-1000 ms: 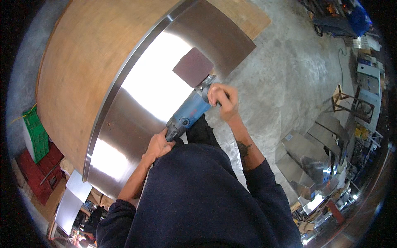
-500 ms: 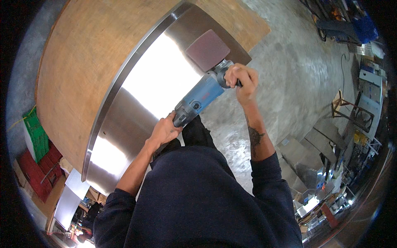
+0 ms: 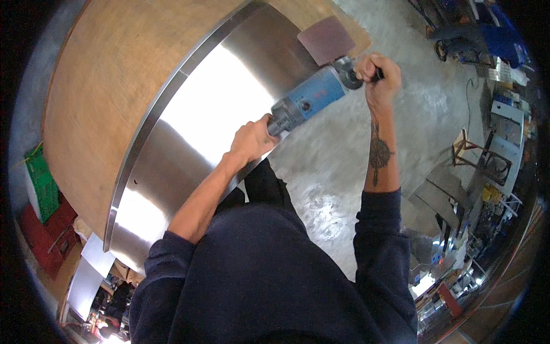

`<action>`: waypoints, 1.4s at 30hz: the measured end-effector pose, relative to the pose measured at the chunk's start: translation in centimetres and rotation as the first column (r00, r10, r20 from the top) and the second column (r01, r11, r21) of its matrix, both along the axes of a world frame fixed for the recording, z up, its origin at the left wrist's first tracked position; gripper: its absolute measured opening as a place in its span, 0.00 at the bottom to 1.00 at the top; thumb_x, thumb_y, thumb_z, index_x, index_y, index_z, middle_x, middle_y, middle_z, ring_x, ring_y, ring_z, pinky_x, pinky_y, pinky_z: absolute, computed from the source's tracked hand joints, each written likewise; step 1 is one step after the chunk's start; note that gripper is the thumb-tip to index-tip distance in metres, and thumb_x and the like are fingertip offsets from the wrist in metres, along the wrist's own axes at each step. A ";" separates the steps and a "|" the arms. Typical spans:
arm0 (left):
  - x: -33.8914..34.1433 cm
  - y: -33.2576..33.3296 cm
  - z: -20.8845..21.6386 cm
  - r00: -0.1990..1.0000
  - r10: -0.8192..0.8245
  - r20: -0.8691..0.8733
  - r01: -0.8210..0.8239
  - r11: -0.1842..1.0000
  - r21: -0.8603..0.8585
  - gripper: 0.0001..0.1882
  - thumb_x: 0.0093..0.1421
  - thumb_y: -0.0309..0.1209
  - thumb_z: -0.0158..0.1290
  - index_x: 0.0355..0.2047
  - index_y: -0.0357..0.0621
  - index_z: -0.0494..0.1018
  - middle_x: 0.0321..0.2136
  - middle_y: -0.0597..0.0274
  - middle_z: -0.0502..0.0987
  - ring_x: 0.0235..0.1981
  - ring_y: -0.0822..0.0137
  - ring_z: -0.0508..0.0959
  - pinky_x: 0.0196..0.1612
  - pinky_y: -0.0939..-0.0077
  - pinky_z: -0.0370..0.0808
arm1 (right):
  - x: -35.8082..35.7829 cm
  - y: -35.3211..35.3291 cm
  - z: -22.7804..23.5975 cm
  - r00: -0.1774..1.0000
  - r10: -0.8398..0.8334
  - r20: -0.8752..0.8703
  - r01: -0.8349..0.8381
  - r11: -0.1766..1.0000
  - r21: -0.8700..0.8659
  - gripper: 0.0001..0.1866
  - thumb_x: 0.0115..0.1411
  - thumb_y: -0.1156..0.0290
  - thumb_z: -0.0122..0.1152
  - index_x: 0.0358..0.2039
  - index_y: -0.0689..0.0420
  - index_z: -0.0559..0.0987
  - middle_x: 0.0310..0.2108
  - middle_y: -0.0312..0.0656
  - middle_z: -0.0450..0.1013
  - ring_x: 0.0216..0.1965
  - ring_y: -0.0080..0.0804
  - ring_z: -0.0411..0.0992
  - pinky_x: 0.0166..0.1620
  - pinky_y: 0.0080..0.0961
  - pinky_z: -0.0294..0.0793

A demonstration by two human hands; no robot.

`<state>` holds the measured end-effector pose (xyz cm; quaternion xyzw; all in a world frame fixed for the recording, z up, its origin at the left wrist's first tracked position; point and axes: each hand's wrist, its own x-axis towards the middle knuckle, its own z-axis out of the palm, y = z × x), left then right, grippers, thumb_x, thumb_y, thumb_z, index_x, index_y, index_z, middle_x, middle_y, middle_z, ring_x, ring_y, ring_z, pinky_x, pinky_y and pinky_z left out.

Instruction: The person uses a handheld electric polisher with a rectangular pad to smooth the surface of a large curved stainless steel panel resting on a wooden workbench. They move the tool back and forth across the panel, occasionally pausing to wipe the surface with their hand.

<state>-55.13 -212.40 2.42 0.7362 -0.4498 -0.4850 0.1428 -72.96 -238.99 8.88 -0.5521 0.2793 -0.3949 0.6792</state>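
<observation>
Both hands grip a blue and black power sander (image 3: 315, 94) with a wide maroon abrasive drum (image 3: 327, 40) at its far end. My left hand (image 3: 252, 139) is wrapped round the black rear body. My right hand (image 3: 381, 77) is closed on the black side handle by the metal head. Beneath the tool lies a shiny steel sheet (image 3: 154, 152) with a raised rim along its far left edge. The drum is over the sheet's far right end, partly past its edge; whether it touches the metal I cannot tell.
A wooden tabletop (image 3: 103, 92) bears the sheet. Grey concrete floor (image 3: 338, 155) spreads to the right. Farther right stand a metal chair frame (image 3: 484, 157) and stacked grey panels (image 3: 441, 192). A green crate (image 3: 43, 183) and red box (image 3: 48, 229) sit at the left.
Both hands have moved the sander to the far right, along the sheet toward its end. The drum has gone from over the sheet to its outer edge. My right arm is stretched farther out.
</observation>
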 end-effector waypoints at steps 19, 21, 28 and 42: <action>-5.5 28.4 8.2 0.917 -0.375 -0.138 0.362 0.926 -0.110 0.22 0.56 0.40 0.61 0.43 0.34 0.76 0.29 0.36 0.83 0.33 0.37 0.85 0.39 0.44 0.82 | -14.7 35.5 9.6 0.918 -0.374 -0.136 0.391 0.910 0.136 0.20 0.62 0.59 0.52 0.16 0.52 0.64 0.14 0.40 0.62 0.19 0.34 0.61 0.34 0.35 0.64; -4.9 32.6 8.1 0.901 -0.426 -0.081 0.415 0.902 -0.123 0.21 0.56 0.40 0.61 0.42 0.35 0.77 0.29 0.37 0.83 0.33 0.39 0.85 0.40 0.45 0.83 | -14.9 41.9 9.9 0.890 -0.439 -0.121 0.451 0.886 0.107 0.20 0.63 0.60 0.52 0.16 0.52 0.64 0.14 0.40 0.61 0.19 0.34 0.61 0.35 0.34 0.64; -4.5 45.6 9.3 0.791 -0.612 -0.005 0.607 0.787 -0.110 0.22 0.54 0.40 0.59 0.45 0.37 0.80 0.32 0.40 0.85 0.36 0.41 0.86 0.42 0.48 0.84 | -18.0 61.8 10.7 0.767 -0.635 -0.094 0.641 0.764 0.074 0.20 0.63 0.60 0.52 0.16 0.51 0.63 0.13 0.38 0.59 0.18 0.32 0.59 0.34 0.35 0.64; -7.4 64.7 8.1 0.790 -0.613 0.012 0.610 0.783 -0.122 0.22 0.54 0.43 0.64 0.42 0.41 0.80 0.32 0.43 0.84 0.39 0.42 0.85 0.45 0.48 0.81 | -20.7 83.0 10.3 0.729 -0.683 -0.046 0.684 0.728 0.032 0.20 0.64 0.60 0.50 0.16 0.51 0.63 0.13 0.39 0.59 0.18 0.32 0.58 0.34 0.34 0.64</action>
